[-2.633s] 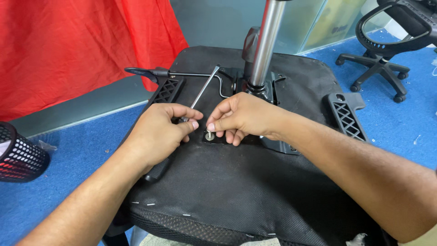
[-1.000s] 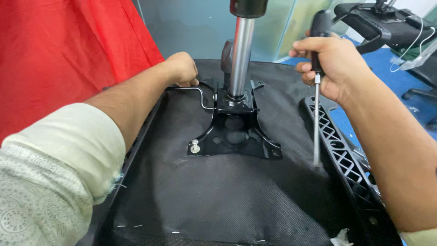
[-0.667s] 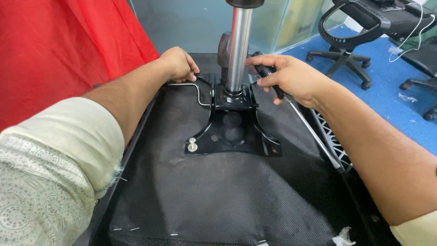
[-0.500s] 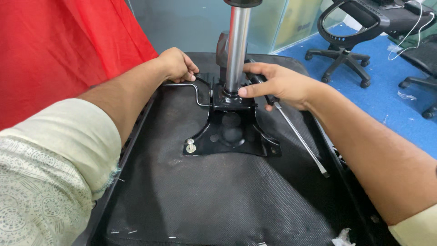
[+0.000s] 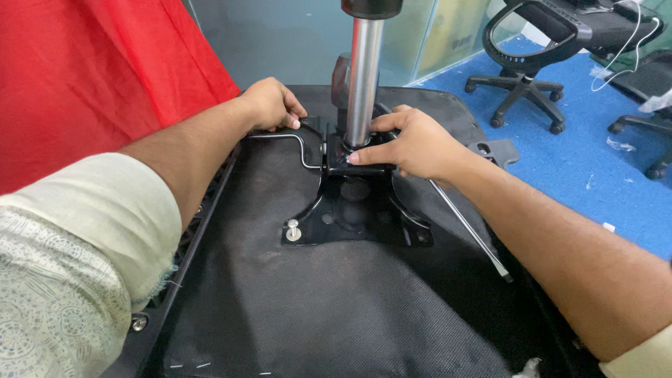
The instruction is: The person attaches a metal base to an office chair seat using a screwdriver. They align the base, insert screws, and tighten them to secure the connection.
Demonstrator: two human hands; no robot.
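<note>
The right hand [image 5: 418,145] is closed around a long screwdriver [image 5: 467,229], its grip wrapped over the handle so that only the thin metal shaft shows, running out toward 4 o'clock across the seat to a tip near the right edge. The thumb and fingertips of that hand press on the top of the black mounting plate [image 5: 355,210], right at the foot of the chrome gas-lift column [image 5: 364,73].

The left hand [image 5: 271,103] sits at about 10 o'clock from the column. Its grip is curled shut on the bent metal lever [image 5: 294,140], a thin silver rod that runs from the hand toward the plate and dips in a curve just before it reaches the mechanism.

The mounting plate lies flat on the underside of an overturned chair seat [image 5: 329,308], covered in black fabric. At the plate's 7 o'clock corner 1 silver bolt with a washer [image 5: 292,229] stands in its hole; the corner at 5 o'clock shows a dark hole whose contents I cannot make out. The column rises upright from the plate and leaves the view at 12 o'clock.

A red cloth [image 5: 91,77] hangs at 10 o'clock. On the blue carpet [image 5: 595,175] at 2 o'clock stands a black office chair [image 5: 532,56], well apart from the seat. A black plastic armrest bracket [image 5: 498,150] lies just beside the seat's right edge.
</note>
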